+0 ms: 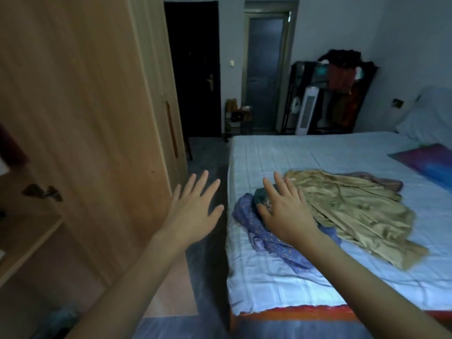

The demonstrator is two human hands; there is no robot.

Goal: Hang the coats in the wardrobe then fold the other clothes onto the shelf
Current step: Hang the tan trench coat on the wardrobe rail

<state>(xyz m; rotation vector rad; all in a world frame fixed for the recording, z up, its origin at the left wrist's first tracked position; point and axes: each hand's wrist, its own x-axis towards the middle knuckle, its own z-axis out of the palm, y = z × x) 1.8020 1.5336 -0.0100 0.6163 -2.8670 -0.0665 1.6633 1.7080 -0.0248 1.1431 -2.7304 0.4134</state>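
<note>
While no writing is legible, left hand point(193, 211) and right hand point(285, 211) spread empty above clothes point(354, 211).

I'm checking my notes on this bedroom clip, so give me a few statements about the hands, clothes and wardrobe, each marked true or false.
1. Both hands hold nothing. True: the left hand and right hand are spread open.
2. The tan garment hangs in the wardrobe. False: it lies on the bed.
3. A blue patterned garment lies beside the tan one. True.
4. The wardrobe door is shut. False: it stands open, a shelf showing.
</note>
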